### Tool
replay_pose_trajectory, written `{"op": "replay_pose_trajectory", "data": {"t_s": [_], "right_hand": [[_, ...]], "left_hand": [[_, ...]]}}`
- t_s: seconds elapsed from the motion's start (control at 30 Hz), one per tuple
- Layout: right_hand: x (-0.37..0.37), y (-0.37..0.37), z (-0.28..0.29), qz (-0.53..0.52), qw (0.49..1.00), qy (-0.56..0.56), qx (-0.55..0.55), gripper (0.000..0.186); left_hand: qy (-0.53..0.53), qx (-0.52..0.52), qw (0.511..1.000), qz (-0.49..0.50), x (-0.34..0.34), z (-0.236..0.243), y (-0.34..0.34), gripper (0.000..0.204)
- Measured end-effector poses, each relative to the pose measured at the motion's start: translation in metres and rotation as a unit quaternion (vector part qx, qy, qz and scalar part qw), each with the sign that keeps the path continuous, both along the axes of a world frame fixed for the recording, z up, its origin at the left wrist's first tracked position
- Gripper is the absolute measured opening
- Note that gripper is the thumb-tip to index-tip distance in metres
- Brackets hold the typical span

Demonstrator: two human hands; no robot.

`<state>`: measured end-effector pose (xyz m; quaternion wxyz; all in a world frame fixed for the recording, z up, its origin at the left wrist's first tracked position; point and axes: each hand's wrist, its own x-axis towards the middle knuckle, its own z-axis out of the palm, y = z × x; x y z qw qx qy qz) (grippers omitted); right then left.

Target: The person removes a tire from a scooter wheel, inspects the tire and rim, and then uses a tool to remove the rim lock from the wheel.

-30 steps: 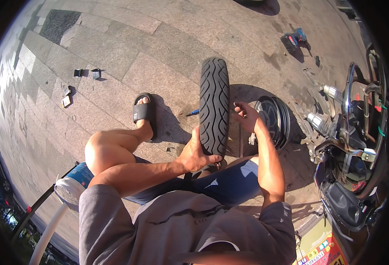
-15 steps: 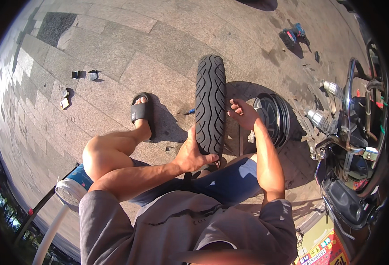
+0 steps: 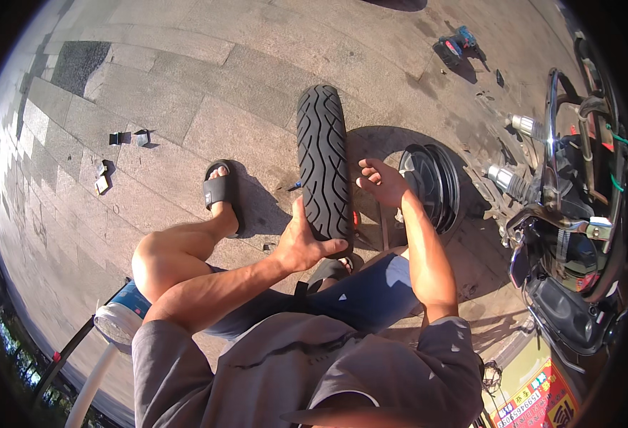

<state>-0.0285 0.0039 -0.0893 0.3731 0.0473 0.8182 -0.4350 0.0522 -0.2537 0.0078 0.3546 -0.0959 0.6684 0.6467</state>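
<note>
A black tyre (image 3: 321, 164) with wavy tread grooves stands upright before me on the paving. My left hand (image 3: 305, 242) grips its near end, the thumb lying across the tread and the fingers on its left side. To the right of the tyre, my right hand (image 3: 384, 182) hangs in the air, fingers loosely bent and apart, touching nothing. Just beyond that hand, a dark wheel hub with a rim (image 3: 429, 187) lies on the ground. A small blue-ended tool (image 3: 295, 186) shows partly left of the tyre; the tyre hides the remainder.
A partly dismantled motorbike or scooter (image 3: 571, 235) stands at right. At the far right lies a blue-and-red cordless drill (image 3: 455, 48). Small black parts (image 3: 141, 138) and a little box (image 3: 101, 184) are scattered at left. Beside my left thigh is a white-and-blue bucket (image 3: 120, 314).
The tyre, still in my left hand, has shifted slightly left in view. My right hand has moved away from its side, leaving a wider gap. The whole view has shifted a little.
</note>
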Motion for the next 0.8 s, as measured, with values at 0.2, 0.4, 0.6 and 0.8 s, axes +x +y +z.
{"op": "replay_pose_trajectory", "data": {"t_s": [0.2, 0.4, 0.6, 0.8], "right_hand": [[0.003, 0.007, -0.016, -0.022, 0.998, 0.028, -0.043, 0.05], [-0.001, 0.002, -0.013, -0.065, 0.985, 0.149, -0.051, 0.017], [-0.01, 0.003, 0.0, -0.058, 0.959, 0.277, -0.021, 0.012], [-0.017, 0.001, 0.009, -0.074, 0.935, 0.336, 0.082, 0.026]], "left_hand": [[0.047, -0.047, 0.998, -0.004, -0.007, -0.002, 0.0, 0.112], [0.037, -0.048, 0.998, -0.009, -0.014, 0.008, -0.002, 0.112], [0.056, -0.035, 0.998, 0.019, -0.018, 0.009, -0.003, 0.112], [0.056, -0.021, 0.998, 0.018, -0.018, 0.004, -0.003, 0.113]]}}
